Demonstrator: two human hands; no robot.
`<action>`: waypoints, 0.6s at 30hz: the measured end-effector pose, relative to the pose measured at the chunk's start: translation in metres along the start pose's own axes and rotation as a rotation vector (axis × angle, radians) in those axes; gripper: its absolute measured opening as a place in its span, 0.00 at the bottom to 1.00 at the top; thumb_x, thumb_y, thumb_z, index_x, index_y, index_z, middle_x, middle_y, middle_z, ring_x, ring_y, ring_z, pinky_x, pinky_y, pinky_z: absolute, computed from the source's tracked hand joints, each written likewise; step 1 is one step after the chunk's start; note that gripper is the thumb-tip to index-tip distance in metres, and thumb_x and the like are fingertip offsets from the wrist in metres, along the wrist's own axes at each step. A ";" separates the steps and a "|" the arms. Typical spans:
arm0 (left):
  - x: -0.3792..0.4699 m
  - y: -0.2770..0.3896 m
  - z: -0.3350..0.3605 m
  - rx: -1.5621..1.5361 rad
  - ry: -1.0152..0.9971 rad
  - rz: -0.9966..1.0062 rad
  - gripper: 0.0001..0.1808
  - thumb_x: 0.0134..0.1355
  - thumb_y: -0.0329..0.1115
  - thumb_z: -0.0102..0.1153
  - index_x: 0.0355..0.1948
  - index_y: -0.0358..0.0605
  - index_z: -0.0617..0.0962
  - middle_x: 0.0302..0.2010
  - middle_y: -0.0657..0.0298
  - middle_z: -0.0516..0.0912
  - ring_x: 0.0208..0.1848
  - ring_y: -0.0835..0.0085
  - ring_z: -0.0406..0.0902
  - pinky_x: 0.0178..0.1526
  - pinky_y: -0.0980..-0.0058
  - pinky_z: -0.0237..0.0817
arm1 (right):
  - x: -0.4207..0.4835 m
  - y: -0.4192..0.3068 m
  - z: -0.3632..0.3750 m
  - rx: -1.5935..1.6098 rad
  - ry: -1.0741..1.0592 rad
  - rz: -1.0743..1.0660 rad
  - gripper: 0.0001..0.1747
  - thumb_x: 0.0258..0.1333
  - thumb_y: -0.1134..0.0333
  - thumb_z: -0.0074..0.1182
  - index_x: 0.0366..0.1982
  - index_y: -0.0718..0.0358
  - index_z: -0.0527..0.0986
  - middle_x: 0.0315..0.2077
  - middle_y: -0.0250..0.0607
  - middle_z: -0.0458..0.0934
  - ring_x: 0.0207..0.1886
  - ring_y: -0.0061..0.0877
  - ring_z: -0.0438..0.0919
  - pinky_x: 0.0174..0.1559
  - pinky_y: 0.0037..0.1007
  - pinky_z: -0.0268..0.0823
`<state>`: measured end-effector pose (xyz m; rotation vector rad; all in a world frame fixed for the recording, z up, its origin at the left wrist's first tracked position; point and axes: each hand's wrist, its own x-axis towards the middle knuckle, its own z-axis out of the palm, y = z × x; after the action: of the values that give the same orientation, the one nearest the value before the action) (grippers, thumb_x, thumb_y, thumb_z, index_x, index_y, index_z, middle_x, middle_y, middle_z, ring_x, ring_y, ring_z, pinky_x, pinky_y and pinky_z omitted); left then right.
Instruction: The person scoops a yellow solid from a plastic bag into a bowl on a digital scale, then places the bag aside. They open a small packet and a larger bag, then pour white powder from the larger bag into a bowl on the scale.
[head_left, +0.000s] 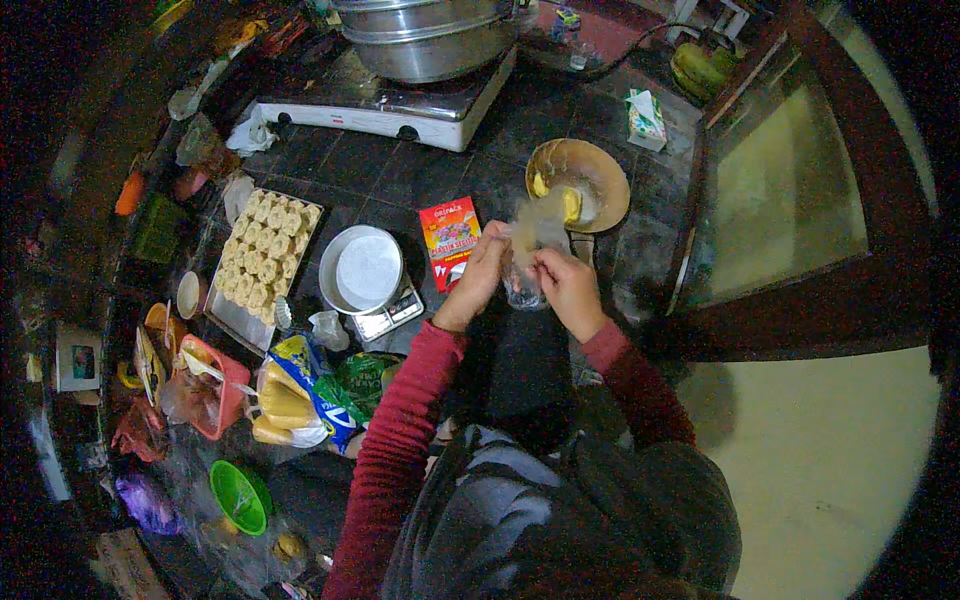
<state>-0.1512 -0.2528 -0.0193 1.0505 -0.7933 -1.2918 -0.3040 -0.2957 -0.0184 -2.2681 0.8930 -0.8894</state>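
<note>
A thin clear plastic bag (529, 298) is between my two hands, its upper part blurred. My left hand (484, 270) grips the bag's left side and my right hand (568, 289) pinches its right side. Just beyond them stands a round tan bowl (611, 176) holding yellow, butter-like lumps (571, 204) and a white granular heap. Part of the bowl's near side is hidden behind the bag. Left of my left hand lies a red printed cardboard box (442, 217). A round metal pan (361, 268) rests on a kitchen scale (390, 313) further left.
A metal tray (247, 322) carries rows of pale, shaped dough pieces (262, 247). Beyond are a gas stove (360, 124) with a large metal pot (431, 52) and a tissue box (646, 124). A pink basket (232, 397), filled plastic packages (289, 397) and a green bowl (240, 499) lie left.
</note>
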 end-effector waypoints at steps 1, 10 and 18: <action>0.001 0.000 0.001 -0.068 0.001 -0.017 0.08 0.62 0.35 0.34 0.37 0.45 0.65 0.25 0.63 0.72 0.19 0.76 0.70 0.18 0.78 0.63 | -0.001 0.004 0.002 -0.109 -0.058 -0.002 0.10 0.44 0.74 0.49 0.33 0.61 0.73 0.27 0.48 0.75 0.30 0.43 0.74 0.31 0.38 0.67; -0.016 -0.020 0.017 0.147 -0.009 0.139 0.06 0.63 0.32 0.36 0.36 0.42 0.66 0.36 0.65 0.73 0.37 0.85 0.67 0.38 0.82 0.61 | -0.028 0.037 0.006 -0.808 -0.621 -0.082 0.09 0.44 0.66 0.45 0.24 0.58 0.77 0.20 0.42 0.75 0.25 0.37 0.75 0.42 0.57 0.58; -0.007 -0.053 0.017 -0.058 -0.066 0.125 0.03 0.62 0.28 0.39 0.36 0.43 0.66 0.26 0.64 0.73 0.19 0.77 0.71 0.21 0.79 0.65 | -0.050 0.050 -0.036 -0.776 -0.661 -0.091 0.08 0.45 0.66 0.47 0.23 0.60 0.76 0.19 0.43 0.74 0.24 0.37 0.74 0.39 0.57 0.55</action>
<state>-0.1868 -0.2469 -0.0624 0.9022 -0.8529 -1.2406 -0.3774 -0.2994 -0.0485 -2.9683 0.9019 0.2792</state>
